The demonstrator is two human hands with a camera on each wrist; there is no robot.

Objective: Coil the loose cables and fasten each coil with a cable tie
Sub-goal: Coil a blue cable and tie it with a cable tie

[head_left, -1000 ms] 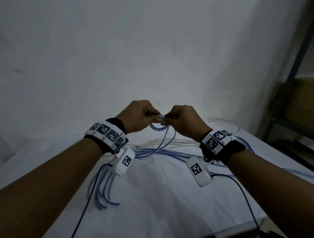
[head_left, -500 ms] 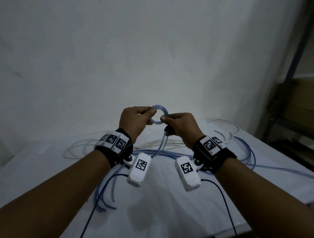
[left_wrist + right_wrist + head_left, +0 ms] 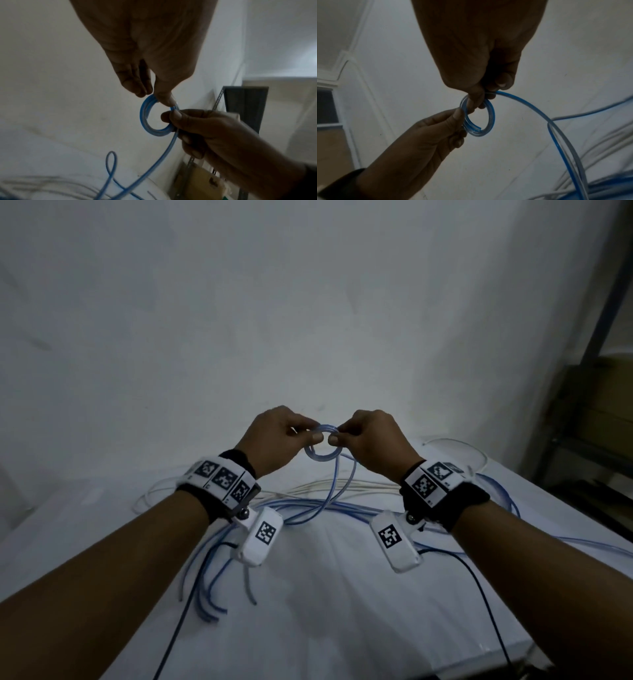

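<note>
A small tight coil of blue cable (image 3: 321, 454) hangs in the air between my hands, above the white table. My left hand (image 3: 310, 435) pinches the coil's top left between thumb and fingers. My right hand (image 3: 337, 436) pinches its top right. From the left wrist the coil (image 3: 145, 119) shows as a ring with my right hand (image 3: 175, 115) on its right side. From the right wrist the coil (image 3: 489, 119) shows a cut end inside the ring, and my left hand (image 3: 460, 115) holds its left edge. The cable's free length (image 3: 556, 121) trails down to the table.
Several loose blue cables (image 3: 308, 505) and white cables (image 3: 335, 486) lie across the white-covered table (image 3: 325, 594). Blue cable ends (image 3: 209, 594) lie at front left. A metal rack with cardboard boxes (image 3: 596, 405) stands at the right. A plain white wall is behind.
The coil was held higher half a second ago; both hands have come down a little and closer together, still pinching it. The ring now hangs below the fingertips.
</note>
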